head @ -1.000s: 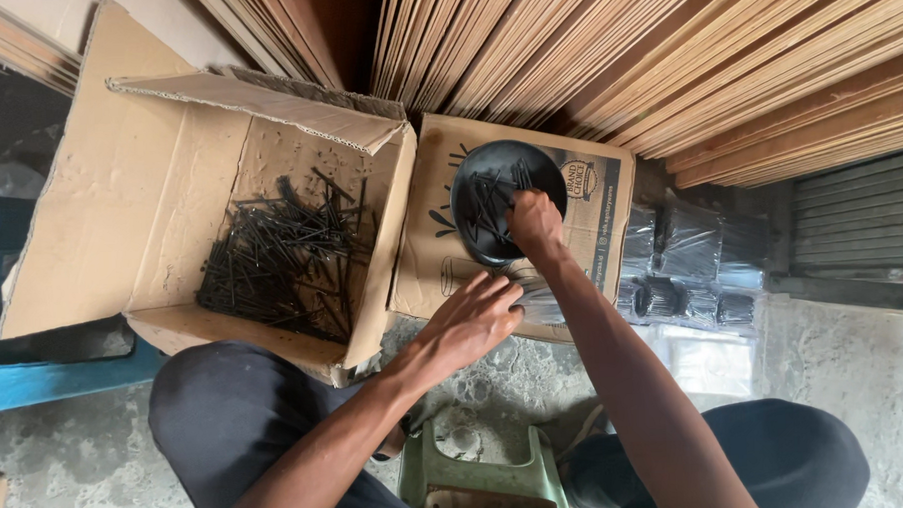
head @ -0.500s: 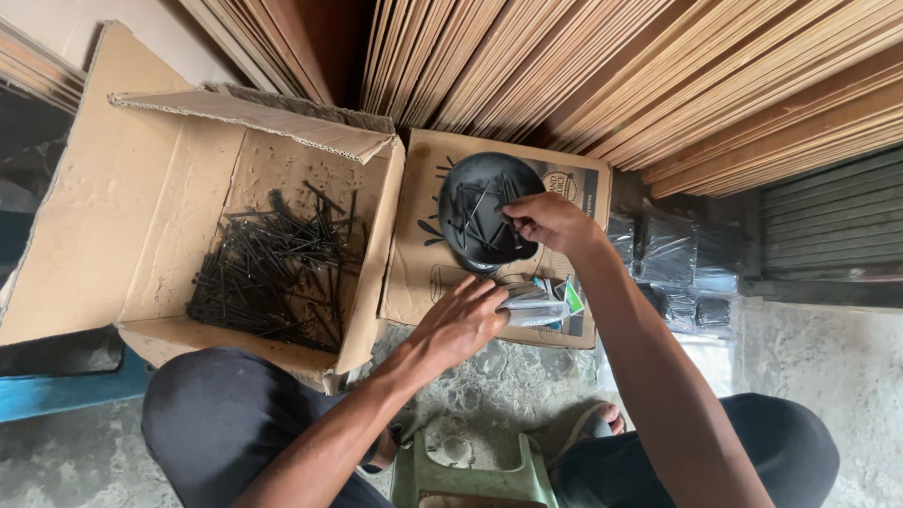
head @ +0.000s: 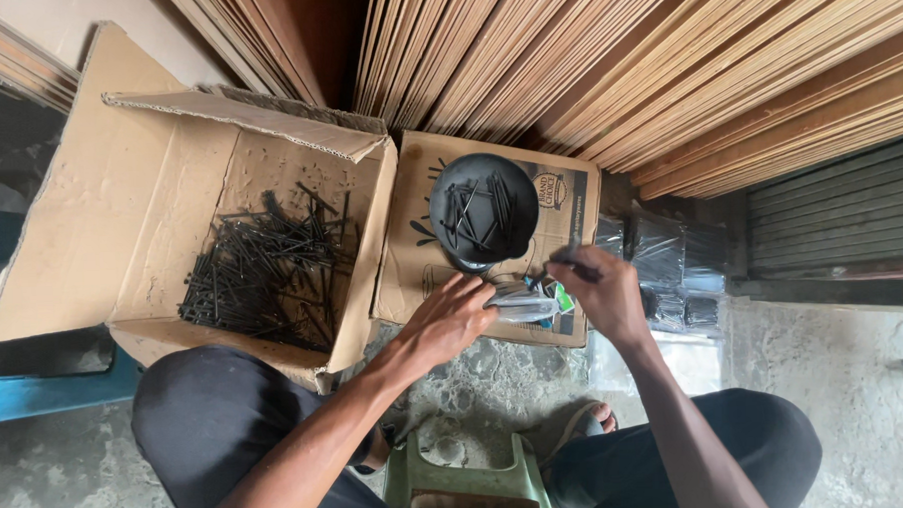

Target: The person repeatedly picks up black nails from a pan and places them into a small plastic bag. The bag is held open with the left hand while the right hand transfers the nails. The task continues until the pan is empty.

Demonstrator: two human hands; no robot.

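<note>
A round black dish [head: 484, 212] holding several black nails rests on a flat piece of cardboard [head: 418, 250]. My left hand [head: 456, 317] lies just below the dish, its fingers on a small clear plastic packet [head: 521, 304]. My right hand [head: 595, 291] is at the packet's right end, fingers pinched on a few black nails. To the left stands a big open cardboard box [head: 120, 210] with a heap of black nails [head: 262, 273] in its bottom.
Stacked thin wooden strips [head: 605, 68] lean across the back. A pile of clear plastic packets [head: 667, 261] lies right of the flat cardboard. A green plastic stool [head: 460, 484] is between my knees on the concrete floor. A blue bench edge [head: 36, 394] is at left.
My right hand has come down from the black dish to the packet with a few nails. The left hand stayed on the packet. The view shifted slightly.
</note>
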